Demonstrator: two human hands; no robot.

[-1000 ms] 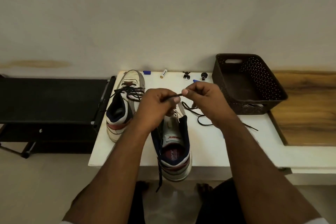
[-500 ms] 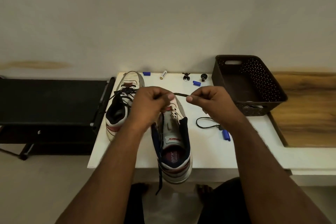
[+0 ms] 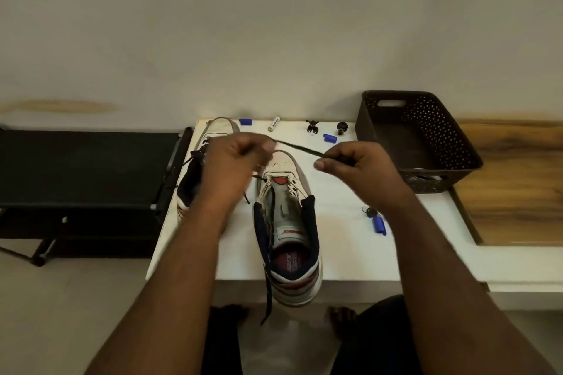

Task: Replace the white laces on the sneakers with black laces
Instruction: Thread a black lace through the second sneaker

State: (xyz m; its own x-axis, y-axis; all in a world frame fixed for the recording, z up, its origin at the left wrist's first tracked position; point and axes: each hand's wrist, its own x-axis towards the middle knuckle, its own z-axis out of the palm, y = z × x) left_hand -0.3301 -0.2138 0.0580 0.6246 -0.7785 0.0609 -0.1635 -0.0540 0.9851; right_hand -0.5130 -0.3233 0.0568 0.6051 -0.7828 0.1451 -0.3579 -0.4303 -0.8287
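Two white sneakers with navy collars stand on the white table [image 3: 341,246]. The near sneaker [image 3: 289,228] has open eyelets; a black lace [image 3: 300,148] enters near its toe and its other end hangs off the heel past the table edge. My left hand [image 3: 236,161] pinches the lace above the toe. My right hand [image 3: 359,166] pinches the same lace farther right, so it runs taut between them. The left sneaker [image 3: 195,176] carries black lacing and is partly hidden behind my left hand.
A dark perforated basket [image 3: 420,143] stands at the table's right rear. Small blue caps [image 3: 378,224], a battery [image 3: 273,123] and two small dark objects lie on the table. A black rack [image 3: 85,173] is left, a wooden surface [image 3: 515,186] right.
My hands have moved apart, drawing the black lace out taut. The loose lace loop on the table right of the near sneaker has been pulled up and is gone.
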